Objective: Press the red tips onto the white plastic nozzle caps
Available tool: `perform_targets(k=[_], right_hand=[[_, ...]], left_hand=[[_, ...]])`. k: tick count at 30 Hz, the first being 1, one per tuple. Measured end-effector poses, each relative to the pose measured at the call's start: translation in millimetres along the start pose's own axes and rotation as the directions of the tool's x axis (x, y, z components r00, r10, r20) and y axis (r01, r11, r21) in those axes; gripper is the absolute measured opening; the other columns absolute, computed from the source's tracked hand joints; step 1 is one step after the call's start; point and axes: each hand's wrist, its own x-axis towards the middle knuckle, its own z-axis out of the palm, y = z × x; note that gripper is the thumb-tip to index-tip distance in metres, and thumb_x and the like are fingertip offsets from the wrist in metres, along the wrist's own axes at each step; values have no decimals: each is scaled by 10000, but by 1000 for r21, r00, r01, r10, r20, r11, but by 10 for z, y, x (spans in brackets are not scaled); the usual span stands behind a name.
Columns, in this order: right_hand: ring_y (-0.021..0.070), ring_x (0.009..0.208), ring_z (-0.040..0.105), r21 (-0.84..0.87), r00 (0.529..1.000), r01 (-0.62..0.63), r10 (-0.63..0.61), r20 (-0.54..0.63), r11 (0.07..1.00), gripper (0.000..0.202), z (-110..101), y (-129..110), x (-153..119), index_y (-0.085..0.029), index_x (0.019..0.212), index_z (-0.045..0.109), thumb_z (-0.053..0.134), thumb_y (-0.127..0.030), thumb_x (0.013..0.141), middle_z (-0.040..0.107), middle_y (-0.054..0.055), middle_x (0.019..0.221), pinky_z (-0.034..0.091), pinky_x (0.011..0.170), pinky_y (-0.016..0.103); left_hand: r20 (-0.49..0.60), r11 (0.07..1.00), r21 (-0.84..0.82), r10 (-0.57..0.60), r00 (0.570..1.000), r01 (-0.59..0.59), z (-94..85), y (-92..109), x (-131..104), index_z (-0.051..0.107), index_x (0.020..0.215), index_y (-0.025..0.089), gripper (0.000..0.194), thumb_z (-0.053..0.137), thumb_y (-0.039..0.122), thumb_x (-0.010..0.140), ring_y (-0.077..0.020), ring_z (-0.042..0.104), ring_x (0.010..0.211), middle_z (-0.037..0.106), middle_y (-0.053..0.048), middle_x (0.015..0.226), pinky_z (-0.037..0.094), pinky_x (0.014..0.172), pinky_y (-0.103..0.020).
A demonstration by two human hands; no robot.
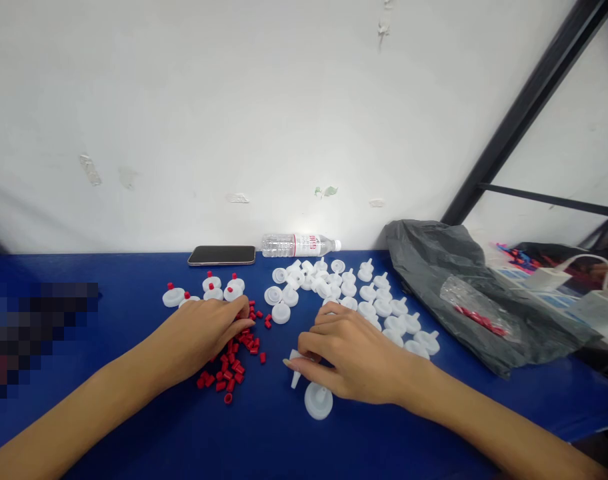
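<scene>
My right hand (349, 347) is clamped, thumb against fingers, on 1 white spouted piece (295, 379), its narrow stem slanting downward. My left hand (204, 330) reaches over the loose red caps (239, 369), thumb and forefinger near each other; whether a cap lies between them I cannot tell. The caps are short, hollow, glossy cylinders. Just beside my right hand lies 1 round, translucent white disc (319, 402) with a central stem; similar spouted discs (367, 292) spread beyond it. Red-tipped discs (173, 297) stand past my left hand.

The smooth blue surface (264, 440) meets a scuffed white wall (304, 120) at its back edge, near a flat phone (221, 255) and a ribbed clear bottle (279, 245) on its side. A crinkled grey plastic bag (419, 267) bounds the discs at right. Room for moving lies between my 2 hands and nearer to me.
</scene>
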Motion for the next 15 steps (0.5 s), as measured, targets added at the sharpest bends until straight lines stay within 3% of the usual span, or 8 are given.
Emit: perform_targets(k=[15], right_hand=[[140,594,542,-5,1000,0,0,15,1000,357,-16,-15,3,-191,763,643,657,-359,1078,637,-39,622,403,815,307]], left_hand=[[3,1000,4,4,1000,-4,-37,32,-30,604,1062,250,235,425,391,1120,-287,732,771,765,-38,873,323,619,-344]])
